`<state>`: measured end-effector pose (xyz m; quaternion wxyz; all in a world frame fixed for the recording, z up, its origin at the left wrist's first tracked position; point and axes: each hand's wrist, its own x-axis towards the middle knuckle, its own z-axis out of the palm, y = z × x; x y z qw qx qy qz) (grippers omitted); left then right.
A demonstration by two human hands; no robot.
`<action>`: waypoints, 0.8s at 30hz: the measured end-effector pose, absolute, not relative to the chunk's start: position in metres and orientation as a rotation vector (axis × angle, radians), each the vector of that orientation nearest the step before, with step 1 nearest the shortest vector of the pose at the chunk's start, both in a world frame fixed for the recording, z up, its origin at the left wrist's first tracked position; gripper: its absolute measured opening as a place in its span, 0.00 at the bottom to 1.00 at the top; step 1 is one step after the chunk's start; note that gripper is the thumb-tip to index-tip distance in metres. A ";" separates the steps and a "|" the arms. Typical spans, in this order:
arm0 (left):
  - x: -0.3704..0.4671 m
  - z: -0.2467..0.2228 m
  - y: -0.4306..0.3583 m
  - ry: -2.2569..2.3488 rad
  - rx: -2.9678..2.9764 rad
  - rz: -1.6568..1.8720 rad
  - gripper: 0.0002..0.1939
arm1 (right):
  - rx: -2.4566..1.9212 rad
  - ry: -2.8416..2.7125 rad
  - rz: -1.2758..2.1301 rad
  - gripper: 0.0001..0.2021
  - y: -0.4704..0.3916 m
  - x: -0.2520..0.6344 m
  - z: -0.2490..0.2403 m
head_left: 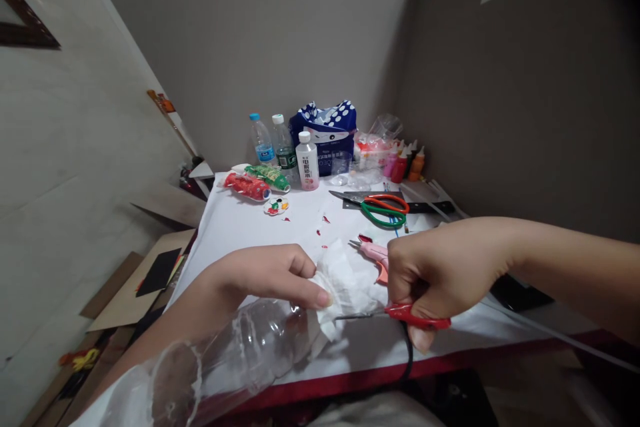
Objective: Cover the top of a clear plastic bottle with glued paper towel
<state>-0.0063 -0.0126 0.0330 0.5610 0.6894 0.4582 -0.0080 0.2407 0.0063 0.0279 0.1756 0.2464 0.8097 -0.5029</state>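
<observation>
My left hand pinches a crumpled piece of white tissue between thumb and fingers. Under that wrist stretches a clear plastic bottle, cut open at its near end. Its far end meets the tissue; how the two are joined is hidden. My right hand grips red-handled scissors, their blades pointing left against the tissue's lower edge. Just beyond, partly behind my right hand, lies a pink glue gun.
Farther back are orange-and-green-handled scissors, red and green painted bottles and a paint palette. Upright bottles, a blue bag and paint bottles line the wall. Cardboard stands left of the table.
</observation>
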 end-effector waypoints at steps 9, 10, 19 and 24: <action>-0.007 0.030 -0.003 0.926 1.635 -0.111 0.17 | 0.711 2.320 -1.406 0.10 -0.004 0.245 0.029; -0.007 0.030 -0.004 0.932 1.637 -0.104 0.16 | 0.730 2.361 -1.358 0.11 -0.008 0.245 0.029; -0.008 0.033 -0.010 0.999 1.626 -0.074 0.14 | 0.826 2.456 -1.165 0.09 -0.019 0.254 0.033; -0.006 0.036 -0.013 1.057 1.619 -0.077 0.14 | 0.824 2.281 -1.359 0.11 -0.009 0.254 0.039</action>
